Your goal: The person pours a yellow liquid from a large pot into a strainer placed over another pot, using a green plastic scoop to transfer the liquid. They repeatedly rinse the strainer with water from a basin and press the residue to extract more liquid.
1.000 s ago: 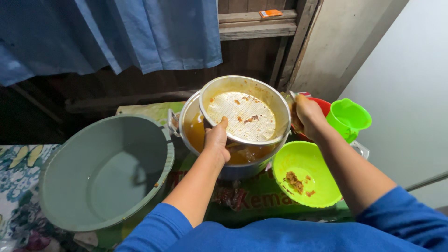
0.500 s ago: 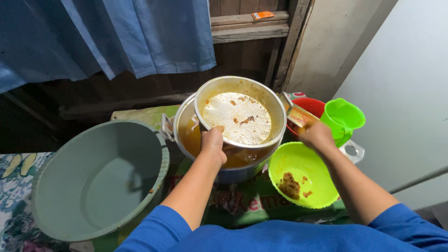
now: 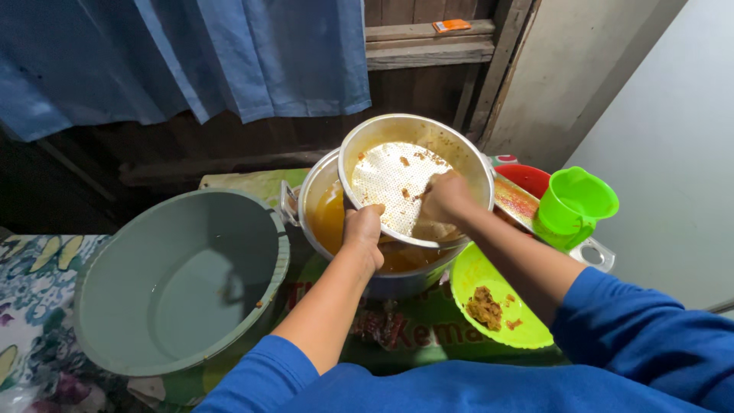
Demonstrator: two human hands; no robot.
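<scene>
From the head view, the left hand (image 3: 364, 232) grips the near rim of a perforated metal strainer (image 3: 397, 180) held tilted over a metal pot (image 3: 325, 203) of amber liquid, while the right hand (image 3: 447, 199) reaches inside the strainer, fingers curled against its mesh bottom. On the surface, a grey-green basin (image 3: 107, 313) sits left of the pot; a green bowl (image 3: 527, 325) with brown scraps lies at its right, with a green cup (image 3: 573, 206) and a red bowl (image 3: 527, 177) behind it.

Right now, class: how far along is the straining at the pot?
Done: amber liquid fills the pot, and pulp sits in the green bowl. In hand: left hand grips the strainer rim; right hand reaches inside. Left: bits cling to the mesh.
</scene>
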